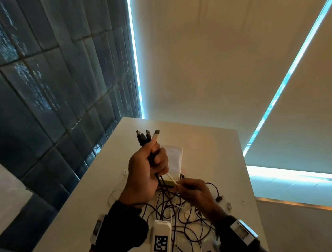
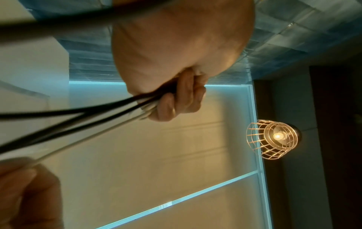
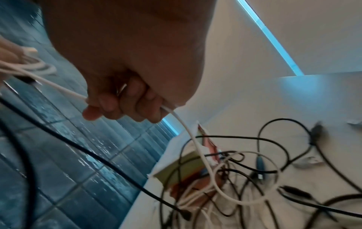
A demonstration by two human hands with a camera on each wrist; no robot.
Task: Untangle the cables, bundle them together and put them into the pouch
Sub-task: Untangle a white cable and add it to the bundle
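Observation:
My left hand (image 1: pixel 155 158) is raised above the white table (image 1: pixel 209 143) and grips a bunch of dark and white cables, their USB plugs (image 1: pixel 148 136) sticking up past the fingers (image 2: pixel 176 99). Just below it, my right hand (image 1: pixel 181 186) pinches one white cable (image 3: pixel 195 144) that runs taut up to the left hand. Under both hands the other cables lie in a loose tangle (image 1: pixel 176 216). Behind the hands the white pouch (image 1: pixel 174 159) lies flat on the table, partly hidden, its yellow-green edge (image 3: pixel 182 168) under some cables.
A dark tiled wall (image 1: pixel 36 93) runs close along the table's left edge. Pale window blinds (image 1: pixel 216 66) stand behind the far edge. Loose plug ends (image 1: pixel 229 206) lie at the right of the tangle. A cage lamp (image 2: pixel 274 137) hangs overhead.

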